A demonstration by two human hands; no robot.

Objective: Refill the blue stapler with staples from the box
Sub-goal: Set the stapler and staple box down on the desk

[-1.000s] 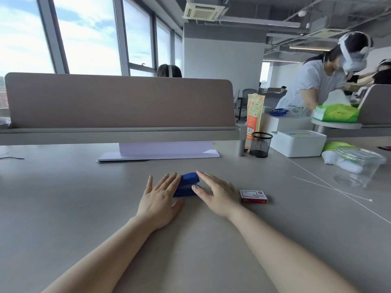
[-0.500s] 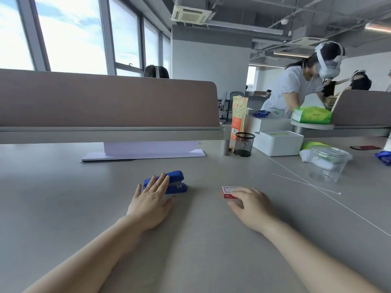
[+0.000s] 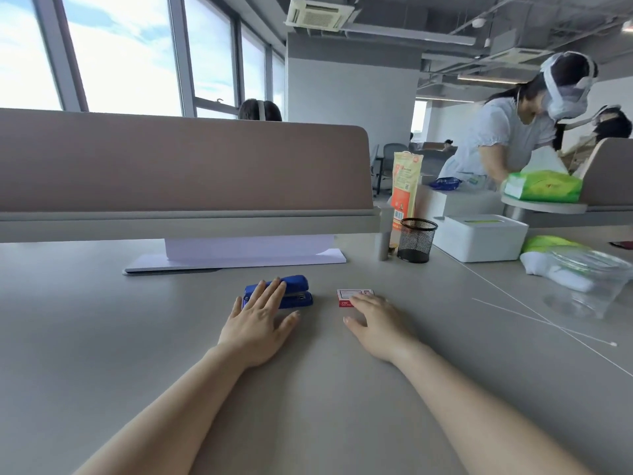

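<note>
The left hand [image 3: 257, 318] lies flat and spread, palm down, fingers draped over the near-left part of the small blue plastic stapler [image 3: 291, 292], gripping nothing. The stapler lies closed on the matte grey tabletop [image 3: 102, 337], lengthwise left to right. Just to its right, apart from it, sits the small red-and-white cardboard staple box [image 3: 351, 295], lying flat. The right hand [image 3: 378, 322] rests palm down with fingers loosely extended, fingertips touching the box's near edge, not closed around it. Farther back on the right stand a black wire-mesh pen cup [image 3: 417, 240] and a white rectangular lidded box [image 3: 479, 237].
</note>
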